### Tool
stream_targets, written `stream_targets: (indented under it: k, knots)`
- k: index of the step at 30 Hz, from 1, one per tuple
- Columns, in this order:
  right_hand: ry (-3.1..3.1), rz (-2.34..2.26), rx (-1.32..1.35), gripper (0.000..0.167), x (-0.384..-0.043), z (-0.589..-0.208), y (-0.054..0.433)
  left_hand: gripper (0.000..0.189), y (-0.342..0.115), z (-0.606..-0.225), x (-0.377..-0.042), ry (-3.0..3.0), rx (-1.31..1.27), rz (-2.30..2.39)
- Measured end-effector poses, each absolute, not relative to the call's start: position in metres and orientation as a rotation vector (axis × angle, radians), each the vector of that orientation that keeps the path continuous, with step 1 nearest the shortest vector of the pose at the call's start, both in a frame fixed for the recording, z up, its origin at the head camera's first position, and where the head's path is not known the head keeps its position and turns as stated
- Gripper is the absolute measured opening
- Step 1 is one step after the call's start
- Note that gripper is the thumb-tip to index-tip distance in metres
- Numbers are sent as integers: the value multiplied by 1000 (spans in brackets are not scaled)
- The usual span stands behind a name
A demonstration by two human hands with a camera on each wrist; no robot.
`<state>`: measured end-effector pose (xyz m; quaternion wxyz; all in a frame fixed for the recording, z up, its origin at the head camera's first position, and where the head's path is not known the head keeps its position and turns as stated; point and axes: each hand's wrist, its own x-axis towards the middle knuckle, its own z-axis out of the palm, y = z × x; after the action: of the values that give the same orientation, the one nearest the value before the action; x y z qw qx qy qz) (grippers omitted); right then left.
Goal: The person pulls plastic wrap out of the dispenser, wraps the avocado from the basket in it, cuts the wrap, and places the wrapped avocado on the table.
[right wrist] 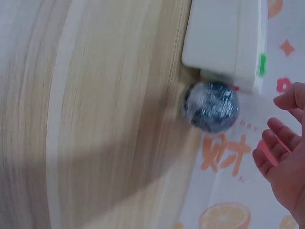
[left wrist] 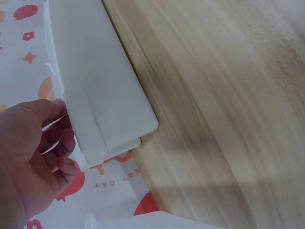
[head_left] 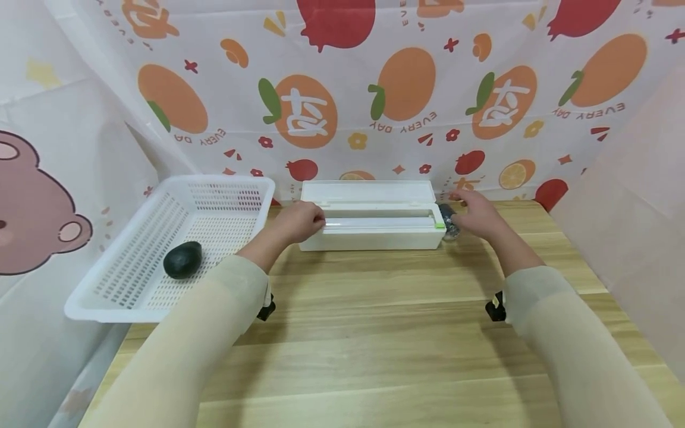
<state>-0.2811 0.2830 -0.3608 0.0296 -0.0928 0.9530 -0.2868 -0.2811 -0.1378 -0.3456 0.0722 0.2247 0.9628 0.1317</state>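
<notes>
A white cling film dispenser [head_left: 374,240] stands near the back edge of the table with its lid [head_left: 369,191] raised, and a pale roll [head_left: 377,222] lies inside. At its left end, my left hand [head_left: 301,222] pinches the edge of the cling film between thumb and curled fingers; the film itself is hardly visible. Off the right end, my right hand [head_left: 475,214] hovers with relaxed, parted fingers and nothing held. Below and beside that hand sits a dark round item wrapped in clear film [right wrist: 212,107], close to the dispenser's end.
On the left stands a white perforated basket [head_left: 123,312] with a dark green avocado [head_left: 183,260] in it. A fruit-print sheet [head_left: 353,77] hangs behind the wooden table [head_left: 374,339]. A green slider [head_left: 440,226] marks the dispenser's right end.
</notes>
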Motion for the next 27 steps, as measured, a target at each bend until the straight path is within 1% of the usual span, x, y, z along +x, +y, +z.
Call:
stream_targets:
  k: [4, 8, 12, 18, 21, 24, 27]
  knots:
    - [3013, -749, -442, 48, -280, -360, 266, 22, -143, -344, -281, 2966, 670, 347]
    - [3044, -571, -617, 42, -278, -365, 249, 22, -148, -341, -280, 3014, 652, 315]
    - [3041, -474, -721, 38, -274, -369, 232, 21, -149, -343, -280, 3028, 662, 319]
    - [3035, -570, -739, 16, -273, -369, 220, 23, -150, -343, -280, 3026, 656, 370]
    - [3055, -599, -740, 14, -276, -371, 219, 25, -152, -343, -281, 3018, 661, 427]
    - [3076, -593, -700, 15, -277, -372, 218, 22, -154, -344, -283, 3009, 664, 499]
    - [3081, -609, -629, 16, -278, -371, 216, 18, -156, -343, -284, 2968, 614, 603]
